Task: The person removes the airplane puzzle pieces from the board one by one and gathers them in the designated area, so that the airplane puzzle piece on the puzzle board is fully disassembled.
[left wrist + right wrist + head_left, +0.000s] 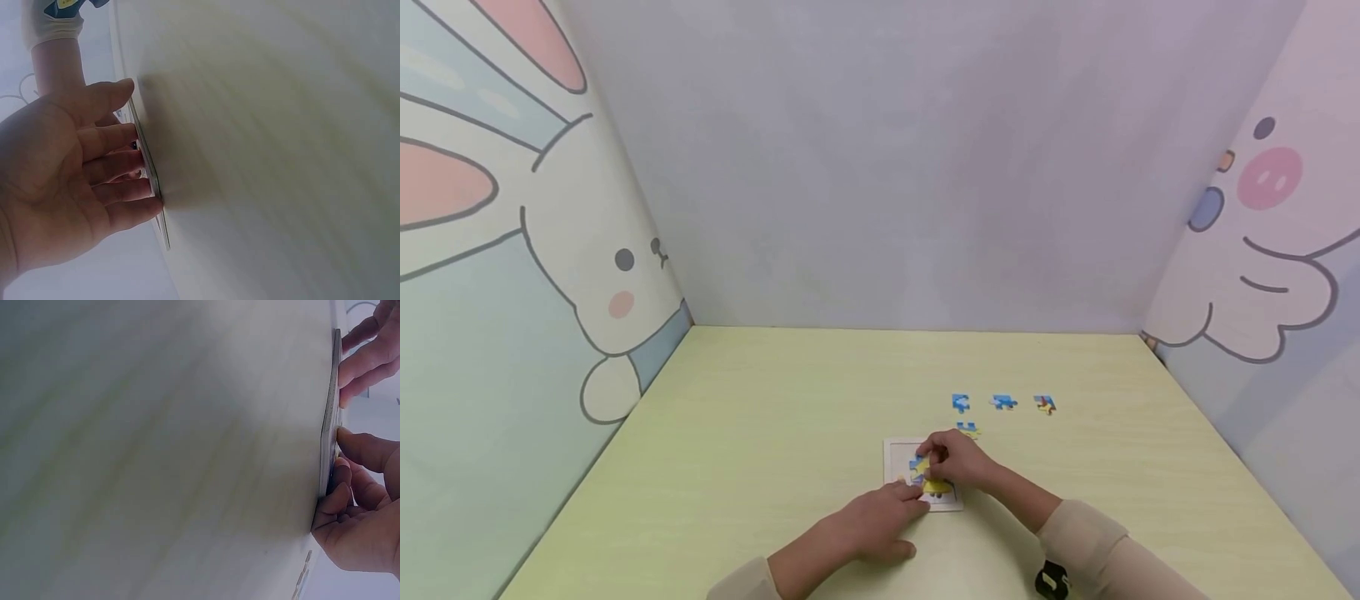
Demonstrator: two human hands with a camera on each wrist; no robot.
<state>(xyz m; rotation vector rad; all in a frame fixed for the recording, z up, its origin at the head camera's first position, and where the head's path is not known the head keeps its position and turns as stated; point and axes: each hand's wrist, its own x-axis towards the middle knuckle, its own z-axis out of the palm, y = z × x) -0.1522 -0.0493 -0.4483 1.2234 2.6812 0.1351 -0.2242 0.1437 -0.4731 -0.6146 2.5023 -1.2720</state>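
A small jigsaw puzzle board (887,460) with a white rim lies on the table before me, with blue and yellow puzzle pieces (917,468) inside its frame. My left hand (880,523) rests along its lower left side, fingers extended onto the board and thumb apart. In the left wrist view those straight fingers (127,208) touch the board's edge. Over the board's upper right, my right hand (958,460) pinches a puzzle piece between thumb and index finger; the hand hides most of it. The right wrist view shows its other fingers (334,506) curled by the board's edge.
Beyond the board, a row of loose puzzle pieces lies on the table: a blue one (961,403), another blue one (1003,402) and a multicoloured one (1045,404). A blue-yellow piece (967,430) sits just past my right hand. Printed walls surround the table.
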